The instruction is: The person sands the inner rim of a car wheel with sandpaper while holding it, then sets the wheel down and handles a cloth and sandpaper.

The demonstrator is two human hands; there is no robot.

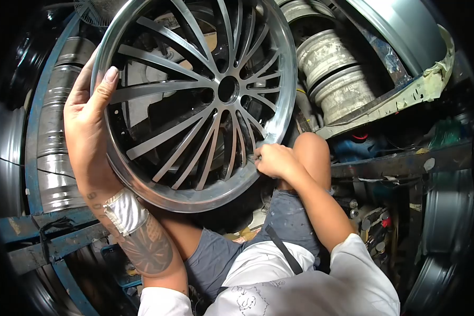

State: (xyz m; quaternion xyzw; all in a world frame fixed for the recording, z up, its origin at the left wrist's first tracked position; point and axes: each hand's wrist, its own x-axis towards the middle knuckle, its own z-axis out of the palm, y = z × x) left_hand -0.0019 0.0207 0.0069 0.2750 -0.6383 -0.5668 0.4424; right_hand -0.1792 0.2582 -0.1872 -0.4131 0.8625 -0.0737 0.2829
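Observation:
A large alloy wheel rim (228, 89) with many thin silver spokes and dark gaps is tilted up in front of me, above my legs. My left hand (87, 108) grips its left edge, thumb over the front lip and the other fingers mostly hidden behind. At the lower right of the lip, my right hand (276, 160) is closed with its fingertips against the metal. Whatever it pinches is too small or hidden to name. A pale, shiny patch shows on the lip just above these fingers.
Worn, pale wheel rims (338, 79) lie stacked at the upper right, beside a metal shelf frame (405, 160). Shiny rims (63, 126) line a blue rack on the left. More rims (447, 210) stand at the far right, near small bottles and tools.

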